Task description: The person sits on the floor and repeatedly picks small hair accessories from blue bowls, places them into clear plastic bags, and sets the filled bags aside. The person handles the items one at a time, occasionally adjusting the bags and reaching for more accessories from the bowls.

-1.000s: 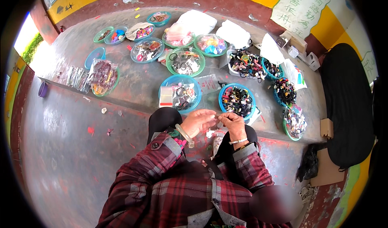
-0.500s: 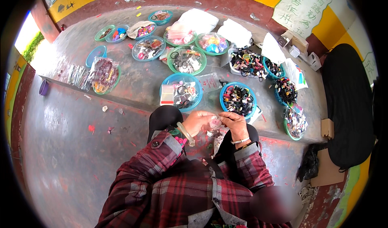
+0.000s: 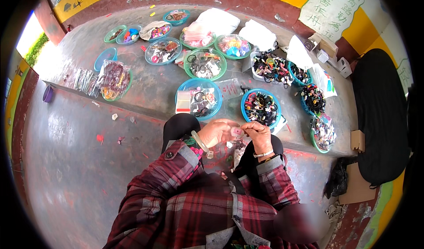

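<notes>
Over my knees, both hands hold a small clear packet with a pinkish piece in it (image 3: 237, 132); its exact kind is too small to tell. My left hand (image 3: 215, 133), with a pale bangle on the wrist, grips the packet from the left with fingers closed. At its upper right edge, my right hand (image 3: 259, 136) pinches with thumb and forefinger. Just beyond them stand a blue basket (image 3: 199, 80) of bagged hair ties and a white card, and another blue basket (image 3: 243, 102) heaped with dark hair ties (image 3: 261, 108).
Farther back on the raised concrete ledge (image 3: 145, 83) are several baskets of small accessories and white sacks (image 3: 218, 21). Bagged goods (image 3: 115, 79) lie at left. A long black case (image 3: 375, 116) and cardboard pieces (image 3: 358, 185) are at right. Red scraps dot the floor.
My left hand has tilted and opened slightly toward me, so more of the packet's pink piece shows. My right hand has shifted slightly right, still pinching.
</notes>
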`<move>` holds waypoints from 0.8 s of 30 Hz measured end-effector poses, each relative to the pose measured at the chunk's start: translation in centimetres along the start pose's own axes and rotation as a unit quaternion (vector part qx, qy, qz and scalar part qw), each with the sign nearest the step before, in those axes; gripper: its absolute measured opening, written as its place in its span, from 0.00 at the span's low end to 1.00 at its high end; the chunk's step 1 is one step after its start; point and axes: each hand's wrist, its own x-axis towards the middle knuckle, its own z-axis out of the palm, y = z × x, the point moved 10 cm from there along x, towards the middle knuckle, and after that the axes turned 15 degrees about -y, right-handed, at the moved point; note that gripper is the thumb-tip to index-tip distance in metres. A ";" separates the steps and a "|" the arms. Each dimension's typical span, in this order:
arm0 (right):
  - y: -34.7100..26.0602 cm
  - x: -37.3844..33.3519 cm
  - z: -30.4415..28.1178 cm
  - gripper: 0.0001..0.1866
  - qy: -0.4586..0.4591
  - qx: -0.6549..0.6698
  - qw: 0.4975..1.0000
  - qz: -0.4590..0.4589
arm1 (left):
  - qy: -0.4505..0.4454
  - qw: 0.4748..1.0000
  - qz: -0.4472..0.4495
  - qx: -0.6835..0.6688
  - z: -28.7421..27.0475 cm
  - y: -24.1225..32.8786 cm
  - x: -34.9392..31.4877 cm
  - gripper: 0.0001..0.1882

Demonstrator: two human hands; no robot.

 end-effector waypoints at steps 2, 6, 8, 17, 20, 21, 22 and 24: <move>-0.1 0.1 0.0 0.10 -0.001 -0.044 0.999 -0.024 | 0.005 1.000 -0.001 0.003 -0.1 0.0 -0.1 0.15; -0.2 0.2 0.1 0.11 0.005 -0.090 0.994 -0.054 | 0.035 0.998 -0.010 0.050 -1.3 -0.9 0.1 0.13; -0.3 0.1 0.2 0.12 0.006 -0.098 0.993 -0.060 | 0.041 0.997 -0.010 0.064 -1.5 -1.0 0.1 0.12; -0.2 0.0 -0.1 0.12 0.006 -0.052 0.999 -0.015 | 0.081 0.993 0.006 0.081 -2.6 -0.8 -0.1 0.10; -0.5 0.1 -0.4 0.12 0.029 0.065 0.997 0.020 | 0.118 0.987 0.020 0.107 -3.2 -0.4 -0.4 0.10; -0.4 0.1 -0.4 0.12 0.039 0.085 0.995 0.043 | 0.123 0.985 0.029 0.118 -3.3 -0.2 -0.5 0.10; 0.0 0.0 -0.5 0.12 0.051 0.105 0.991 0.066 | 0.127 0.983 0.037 0.128 -3.2 -0.1 -0.5 0.10; 0.8 0.0 0.1 0.11 0.021 0.101 0.990 0.097 | 0.117 0.974 0.036 0.193 -2.5 0.3 -0.3 0.09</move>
